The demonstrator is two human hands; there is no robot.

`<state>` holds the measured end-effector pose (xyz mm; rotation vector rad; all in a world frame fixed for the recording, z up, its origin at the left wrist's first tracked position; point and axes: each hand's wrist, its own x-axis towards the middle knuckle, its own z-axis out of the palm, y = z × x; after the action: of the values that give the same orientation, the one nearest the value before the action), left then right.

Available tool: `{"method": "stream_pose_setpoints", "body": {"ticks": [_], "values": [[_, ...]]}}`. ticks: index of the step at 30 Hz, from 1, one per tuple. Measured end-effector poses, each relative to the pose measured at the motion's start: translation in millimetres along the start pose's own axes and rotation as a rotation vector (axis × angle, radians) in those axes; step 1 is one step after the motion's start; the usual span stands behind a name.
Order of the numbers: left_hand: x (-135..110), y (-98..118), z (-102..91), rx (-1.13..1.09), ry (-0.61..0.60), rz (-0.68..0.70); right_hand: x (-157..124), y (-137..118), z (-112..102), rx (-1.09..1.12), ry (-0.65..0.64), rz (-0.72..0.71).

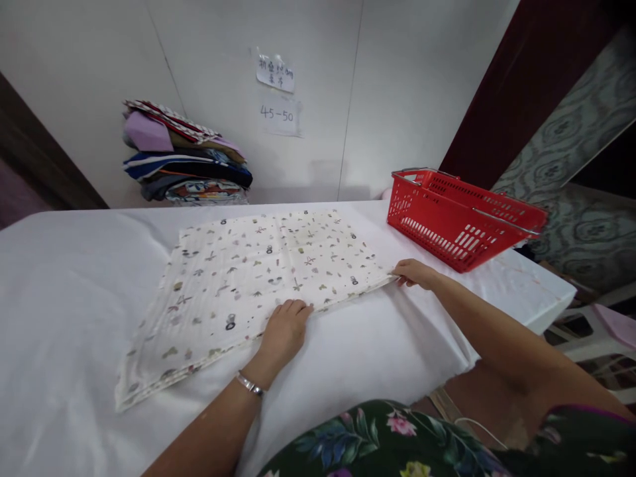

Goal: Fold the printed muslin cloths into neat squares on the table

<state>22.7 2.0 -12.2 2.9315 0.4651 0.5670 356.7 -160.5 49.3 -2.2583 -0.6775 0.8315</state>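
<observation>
A cream cotton cloth (248,265) printed with small leaves, butterflies and other figures lies folded in layers on a white-covered table (64,298). Its layered near edge slants from the lower left up to the right. My left hand (288,328) rests palm down over the middle of that edge, its fingers lying on the cloth; the palm side is hidden. At the right near corner, my right hand (412,273) pinches the cloth between thumb and fingers.
A red plastic basket (447,225) with metal handles stands at the table's right end. At the back left, folded fabrics (186,159) form a stack by the wall. Two paper notes (275,73) hang on the wall. The table's near edge borders my body.
</observation>
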Motion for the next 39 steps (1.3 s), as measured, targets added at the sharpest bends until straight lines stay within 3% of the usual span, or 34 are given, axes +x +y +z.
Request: {"method": "stream_pose_setpoints", "body": {"ticks": [6,15,23,26,29,31,39], "values": [[1.3,3.9,0.3,-0.048,-0.014,0.044,-0.2,9.5,-0.6,0.072,0.048,-0.004],[1.4,4.2,0.5,-0.037,-0.043,0.02,8.3,28.4,19.7,-0.145,0.144,-0.044],[2.3,4.4,-0.2,-0.064,-0.06,0.012,-8.1,36.8,21.2,-0.46,0.317,-0.266],[2.5,5.0,-0.4,-0.06,-0.06,0.014,-17.8,31.2,29.4,-0.517,0.369,-0.479],[2.2,6.2,-1.6,-0.059,-0.07,0.014,-23.5,24.0,43.6,-0.537,0.303,-0.888],[1.9,7.2,-2.8,-0.057,-0.073,0.011,-23.6,22.6,52.7,-0.537,0.192,-1.044],[0.7,7.6,-2.7,-0.104,-0.053,-0.002,-22.3,18.8,63.6,-0.512,0.059,-1.036]]}}
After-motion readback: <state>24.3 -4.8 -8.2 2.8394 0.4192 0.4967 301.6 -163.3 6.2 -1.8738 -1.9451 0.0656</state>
